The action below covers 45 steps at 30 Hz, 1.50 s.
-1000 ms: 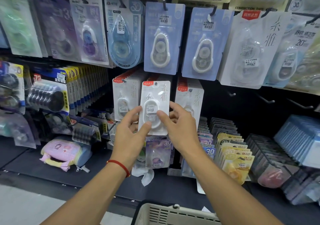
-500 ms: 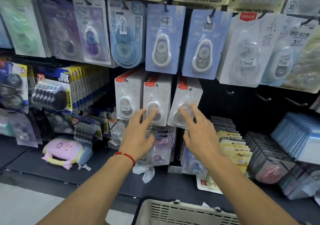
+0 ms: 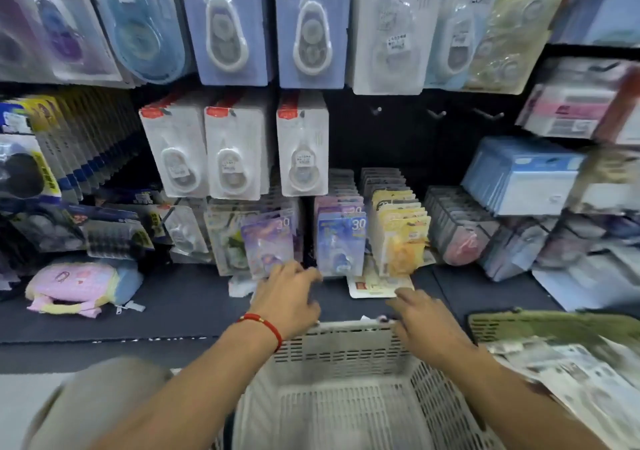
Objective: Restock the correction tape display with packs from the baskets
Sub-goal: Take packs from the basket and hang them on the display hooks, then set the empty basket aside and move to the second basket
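Here both hands are empty and open: the left hand (image 3: 289,297) over the white basket's (image 3: 346,345) far rim, the right hand (image 3: 424,323) nearer the green basket (image 3: 540,325), where packs (image 3: 568,370) lie to its right. Shelf packs (image 3: 341,238) read "30".

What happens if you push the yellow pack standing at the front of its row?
The yellow pack stands upright on a thin edge, so it would probably tip. It looks like flat card with a plastic bubble, so likely light and fairly stiff.
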Tool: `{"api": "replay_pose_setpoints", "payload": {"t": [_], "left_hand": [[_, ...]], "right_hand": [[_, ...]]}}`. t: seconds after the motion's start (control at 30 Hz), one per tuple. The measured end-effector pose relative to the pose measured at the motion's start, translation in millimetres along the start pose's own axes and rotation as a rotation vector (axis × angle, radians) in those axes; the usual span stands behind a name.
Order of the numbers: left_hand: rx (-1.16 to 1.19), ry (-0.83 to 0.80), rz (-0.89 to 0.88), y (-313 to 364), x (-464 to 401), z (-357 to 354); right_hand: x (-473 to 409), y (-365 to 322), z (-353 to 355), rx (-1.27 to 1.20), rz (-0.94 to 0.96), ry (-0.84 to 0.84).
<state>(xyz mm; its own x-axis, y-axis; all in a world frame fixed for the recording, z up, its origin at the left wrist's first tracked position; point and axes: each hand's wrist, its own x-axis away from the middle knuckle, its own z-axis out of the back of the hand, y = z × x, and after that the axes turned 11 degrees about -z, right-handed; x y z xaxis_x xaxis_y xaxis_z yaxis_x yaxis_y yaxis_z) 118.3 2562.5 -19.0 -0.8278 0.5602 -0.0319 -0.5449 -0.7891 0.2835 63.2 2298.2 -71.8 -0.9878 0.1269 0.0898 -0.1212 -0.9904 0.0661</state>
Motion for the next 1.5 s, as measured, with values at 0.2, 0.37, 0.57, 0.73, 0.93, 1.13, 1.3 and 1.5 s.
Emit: {"api": "replay_pose_setpoints", "payload": {"t": [0.2, 0.37, 0.57, 0.73, 0.93, 1.13, 1.3, 1.5], "left_hand": [[0.039, -0.275, 0.048, 22.4, 16.3, -99.8], [-0.044, -0.277, 0.040, 28.6, 37.3, -142.8], [-0.219, -0.132, 0.393, -27.2, 67.7, -153.9], [-0.128, -0.118, 0.615, -53.4, 77.8, -171.7], [-0.043, -0.047, 0.556, -65.9, 62.5, -173.7], [-0.061, -0.044, 0.278, 16.1, 62.8, -172.4], [0.250, -0.417, 0.006, 167.6, 83.7, -213.6], [0.187, -0.597, 0.026, 163.6, 111.0, -212.3]], "right_hand": [[50.8, 46.5, -53.4, -0.101, -0.334, -0.206], [78.4, 77.1, -96.5, -0.042, -0.433, -0.211], [66.3, 94.3, -128.9, -0.183, -0.541, -0.088], [63.3, 87.1, -145.8, -0.255, -0.607, 0.003], [60.7, 85.3, -145.8, -0.251, -0.584, 0.008], [58.7, 88.5, -150.2, -0.307, -0.577, 0.044], [56.6, 93.1, -150.9, -0.479, -0.580, 0.033], [45.0, 100.4, -135.0, -0.477, -0.479, -0.033]]}}
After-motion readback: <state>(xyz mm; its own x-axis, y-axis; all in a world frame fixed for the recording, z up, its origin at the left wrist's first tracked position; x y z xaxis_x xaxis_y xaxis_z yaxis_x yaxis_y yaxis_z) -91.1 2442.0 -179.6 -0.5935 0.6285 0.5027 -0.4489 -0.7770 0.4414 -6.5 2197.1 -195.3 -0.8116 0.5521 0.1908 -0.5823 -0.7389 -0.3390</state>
